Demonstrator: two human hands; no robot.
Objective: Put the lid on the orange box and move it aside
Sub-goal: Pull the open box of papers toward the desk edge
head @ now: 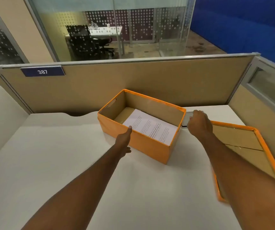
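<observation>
The orange box (150,146) stands open in the middle of the white desk, turned at an angle, with a printed sheet of paper (150,127) lying inside. My left hand (124,140) grips its near-left wall, thumb over the rim and fingers on the outside. My right hand (199,123) hovers just past the box's right end with its fingers curled; whether it touches the box is unclear. The orange lid (266,146) lies upside down on the desk to the right, brown inside up, partly under my right forearm.
A white desk (67,155) carries everything. A tan partition (133,80) with a blue "387" plate (42,71) closes off the back, and another partition runs along the right. A grey cable flap (186,117) sits in the desk beside the box's right end.
</observation>
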